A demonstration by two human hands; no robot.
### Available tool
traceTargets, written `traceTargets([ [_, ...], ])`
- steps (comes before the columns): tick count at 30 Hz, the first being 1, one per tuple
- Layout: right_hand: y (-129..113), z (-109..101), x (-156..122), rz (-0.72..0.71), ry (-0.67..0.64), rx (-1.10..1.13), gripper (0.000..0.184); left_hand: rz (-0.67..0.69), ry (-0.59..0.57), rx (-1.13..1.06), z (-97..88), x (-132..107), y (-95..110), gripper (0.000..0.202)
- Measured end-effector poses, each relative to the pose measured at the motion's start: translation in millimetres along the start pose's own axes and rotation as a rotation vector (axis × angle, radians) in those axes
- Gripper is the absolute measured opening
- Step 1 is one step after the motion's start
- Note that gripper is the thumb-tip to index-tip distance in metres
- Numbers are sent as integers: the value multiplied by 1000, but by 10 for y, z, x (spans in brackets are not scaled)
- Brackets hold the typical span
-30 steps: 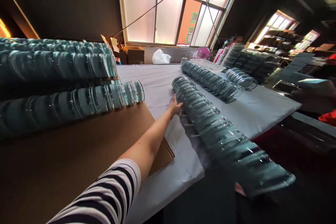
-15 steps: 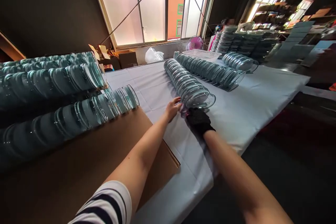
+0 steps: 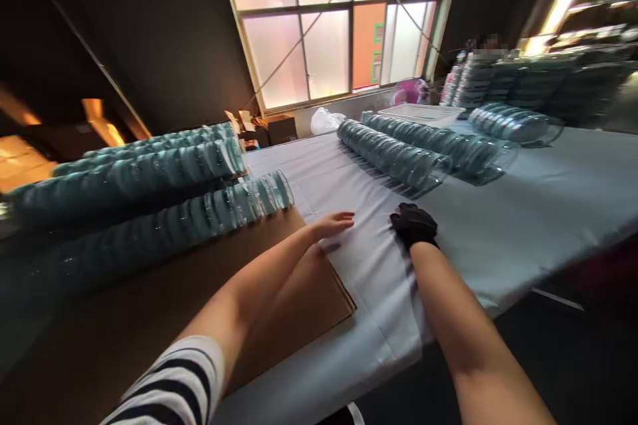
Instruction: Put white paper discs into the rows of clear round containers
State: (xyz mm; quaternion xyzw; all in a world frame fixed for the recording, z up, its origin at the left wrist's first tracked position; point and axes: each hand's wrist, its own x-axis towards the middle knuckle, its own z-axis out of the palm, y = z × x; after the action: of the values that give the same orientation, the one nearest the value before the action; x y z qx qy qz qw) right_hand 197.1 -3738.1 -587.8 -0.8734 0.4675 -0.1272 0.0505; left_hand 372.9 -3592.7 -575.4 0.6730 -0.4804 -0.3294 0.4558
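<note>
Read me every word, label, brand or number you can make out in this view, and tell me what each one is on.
No text can be read anywhere in this view.
The green-framed patches on the orange wall beyond the window may be signs, but they are too small and blurred to read.
The cardboard boxes under the window show no legible print.
No markings show on the rows of glass discs, the cardboard sheet or the gloved right hand.
</note>
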Motion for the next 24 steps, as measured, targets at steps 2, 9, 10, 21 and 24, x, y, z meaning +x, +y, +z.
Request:
traceTargets([
  [2, -16, -85, -33, -32, -22, 9, 45, -21, -22, 96, -346, -660, 13, 52],
  [9, -18, -53, 63, 13, -92, 34, 45, -339, 351, 823, -1710, -4140, -540, 72],
  [10, -92, -10, 73, 16, -102, 60, 48, -413, 423, 837, -1794, -4552, -646, 70],
  [21, -2162, 243, -2004, -787, -216, 198, 42, -474, 593, 747, -1961, -5928, -714, 63],
  [24, -2236, 83, -2407, -831, -108, 140, 41, -453, 582, 761, -2029, -6209, -773, 66],
])
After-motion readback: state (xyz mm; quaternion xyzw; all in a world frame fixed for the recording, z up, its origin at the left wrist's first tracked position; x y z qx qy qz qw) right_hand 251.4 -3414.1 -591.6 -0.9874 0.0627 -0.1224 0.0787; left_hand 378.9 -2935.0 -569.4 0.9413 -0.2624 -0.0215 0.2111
